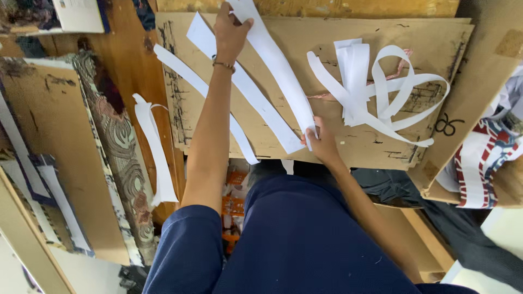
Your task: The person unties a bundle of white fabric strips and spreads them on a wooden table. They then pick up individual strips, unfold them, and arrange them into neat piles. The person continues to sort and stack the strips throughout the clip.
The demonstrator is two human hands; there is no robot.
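White paper strip [278, 65] is stretched long across the brown cardboard sheet [327, 38] on the worktop, pinned at both ends. Nearest, the right hand [322, 142] has its fingers pinched shut on the strip's near end, right by the cardboard's front edge. Two more loose strips [245, 92] lie just beside it on the left, running the same slanted way, and a tangled pile of curly strips [376, 87] sits well off to the right. Farthest out, the left hand [230, 30] grips the strip's far end, fingers closed over it, bracelet [223, 65] on the wrist.
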